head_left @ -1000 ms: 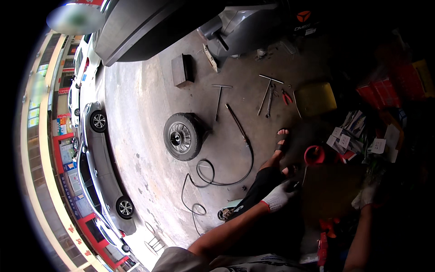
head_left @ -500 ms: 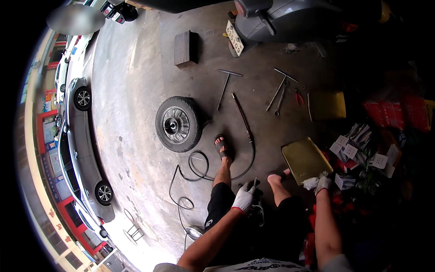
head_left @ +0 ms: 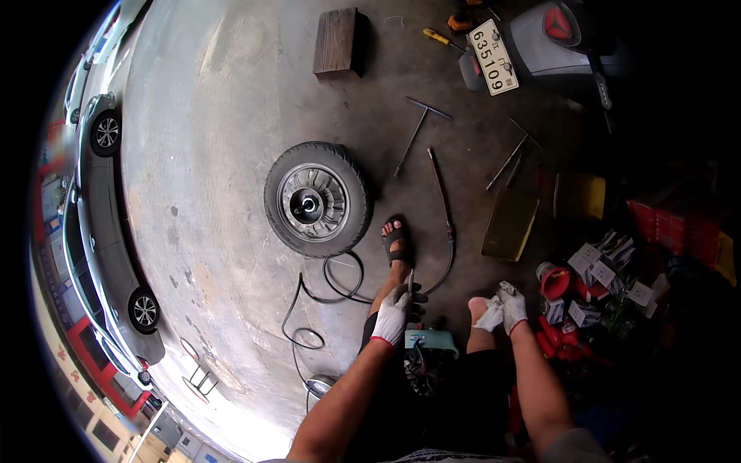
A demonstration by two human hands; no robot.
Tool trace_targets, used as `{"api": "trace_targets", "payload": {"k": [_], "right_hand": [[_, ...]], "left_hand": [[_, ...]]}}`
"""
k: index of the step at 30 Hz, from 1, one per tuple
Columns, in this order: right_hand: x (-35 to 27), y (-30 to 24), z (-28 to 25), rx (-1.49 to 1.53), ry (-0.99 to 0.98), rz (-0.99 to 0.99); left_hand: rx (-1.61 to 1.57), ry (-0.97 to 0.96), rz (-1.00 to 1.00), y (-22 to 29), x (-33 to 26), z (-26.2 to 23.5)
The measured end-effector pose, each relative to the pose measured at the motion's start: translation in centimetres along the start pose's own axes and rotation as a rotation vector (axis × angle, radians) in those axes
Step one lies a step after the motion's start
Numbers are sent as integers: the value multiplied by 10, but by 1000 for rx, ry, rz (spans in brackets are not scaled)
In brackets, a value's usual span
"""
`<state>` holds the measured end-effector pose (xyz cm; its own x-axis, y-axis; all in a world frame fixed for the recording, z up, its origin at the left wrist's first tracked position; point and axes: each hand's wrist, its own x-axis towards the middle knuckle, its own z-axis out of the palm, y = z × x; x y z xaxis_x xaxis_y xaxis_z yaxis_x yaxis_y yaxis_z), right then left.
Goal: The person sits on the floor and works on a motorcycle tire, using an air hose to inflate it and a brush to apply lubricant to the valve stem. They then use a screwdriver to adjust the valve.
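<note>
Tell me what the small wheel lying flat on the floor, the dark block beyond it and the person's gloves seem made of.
Small wheel lying flat: matte black rubber tyre around a shiny silver hub, probably metal. Dark rectangular block: likely wood, its top showing grain-like streaks. Gloves on the left hand and right hand: white knitted fabric with red cuffs.

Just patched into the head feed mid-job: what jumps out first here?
The scooter wheel lying flat on the concrete floor, mid-frame, with a black hose looping below it. Next, the two white-gloved hands low in the picture: the left hand holds a thin metal tool near the sandalled foot, and the right hand rests by the other foot. A scooter's rear sits top right.
</note>
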<state>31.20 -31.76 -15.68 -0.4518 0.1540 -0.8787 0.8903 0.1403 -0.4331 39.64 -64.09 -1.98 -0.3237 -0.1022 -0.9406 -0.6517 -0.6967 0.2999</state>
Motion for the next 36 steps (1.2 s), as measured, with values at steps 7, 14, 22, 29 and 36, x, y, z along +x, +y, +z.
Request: {"api": "trace_targets", "payload": {"k": [7, 14, 22, 29, 36], "right_hand": [[-89, -53, 171, 70, -462, 51], [-84, -36, 199, -398, -473, -51], [90, 33, 69, -1094, 138, -82], [213, 9, -19, -1155, 297, -25], [197, 11, -33, -784, 197, -96]], "left_hand": [[96, 42, 168, 4, 20, -28], [758, 27, 390, -30, 1, -21], [444, -84, 103, -82, 22, -10], [571, -83, 33, -121, 46, -18], [673, -82, 25, -130, 53, 8]]}}
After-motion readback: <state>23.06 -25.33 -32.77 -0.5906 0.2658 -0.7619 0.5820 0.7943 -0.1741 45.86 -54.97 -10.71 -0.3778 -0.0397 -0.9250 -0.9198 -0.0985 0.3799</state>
